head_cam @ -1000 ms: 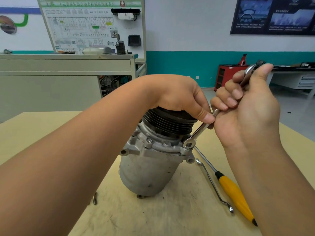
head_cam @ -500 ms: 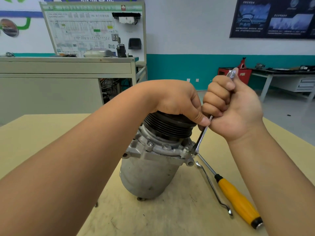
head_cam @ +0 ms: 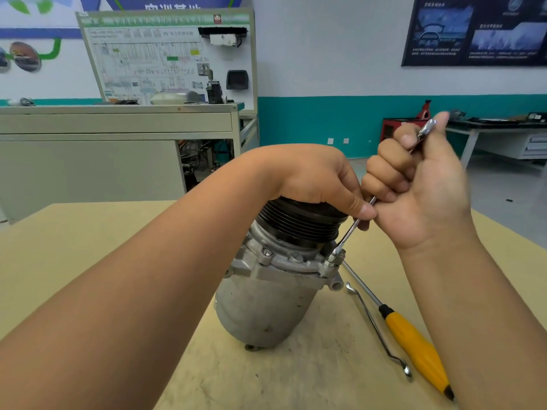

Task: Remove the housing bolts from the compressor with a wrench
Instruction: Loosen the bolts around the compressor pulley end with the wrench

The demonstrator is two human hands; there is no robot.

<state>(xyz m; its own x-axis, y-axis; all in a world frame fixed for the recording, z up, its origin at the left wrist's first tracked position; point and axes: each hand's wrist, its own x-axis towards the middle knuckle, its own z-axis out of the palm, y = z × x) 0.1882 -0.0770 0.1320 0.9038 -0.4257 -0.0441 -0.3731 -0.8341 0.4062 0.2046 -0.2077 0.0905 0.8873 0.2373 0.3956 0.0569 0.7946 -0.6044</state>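
A grey metal compressor (head_cam: pixel 266 303) stands tilted on the wooden table (head_cam: pixel 88 247), its black ribbed pulley (head_cam: pixel 299 221) on top. My left hand (head_cam: pixel 313 179) grips the pulley from above, thumb pointing right. A slim silver wrench (head_cam: pixel 352 226) slants up to the right from a housing bolt (head_cam: pixel 333 257) on the flange's right side. My right hand (head_cam: pixel 420 187) holds the wrench's upper part, fingers curled round it, its far end showing above the fingers. Another bolt head (head_cam: pixel 267 253) sits on the flange's front.
On the table to the right of the compressor lie a thin bent metal tool (head_cam: pixel 379 332) and a screwdriver with a yellow handle (head_cam: pixel 414 347). A grey cabinet with a display board (head_cam: pixel 118 149) stands behind the table; benches line the far right wall.
My right hand swung the wrench handle in toward the pulley, then back out to the right, the jaw staying at the bolt. The left hand kept its grip on the pulley.
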